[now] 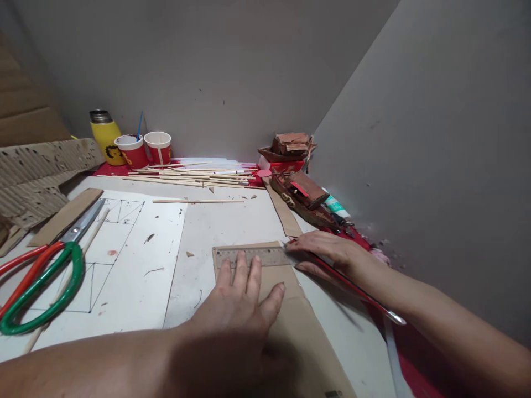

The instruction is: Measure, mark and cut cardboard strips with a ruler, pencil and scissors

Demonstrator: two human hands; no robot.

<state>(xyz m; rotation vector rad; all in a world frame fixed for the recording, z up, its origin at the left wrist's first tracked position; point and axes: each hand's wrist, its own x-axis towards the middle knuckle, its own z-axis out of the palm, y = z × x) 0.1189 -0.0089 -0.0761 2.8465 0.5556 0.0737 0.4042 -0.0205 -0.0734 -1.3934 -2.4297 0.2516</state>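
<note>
A clear ruler (269, 256) lies across the far end of a strip of brown cardboard (298, 323). My left hand (238, 296) presses on them with its fingers spread, several fingertips resting on the ruler. In my right hand (327, 251) is a red and black pencil (357, 287), its capped end pointing back toward me. The pencil's tip is hidden by my fingers, close to the ruler's right end. Left of my hands, a sheet of paper (141, 260) carries drawn lines and triangles.
Scissors (71, 254) with red and green handles lie at the left. Thin wooden sticks (194, 178) are spread at the back, near two paper cups (159, 148) and a yellow bottle (107, 137). Two brown model boats (309, 190) stand by the right wall. Corrugated cardboard (45, 171) leans at far left.
</note>
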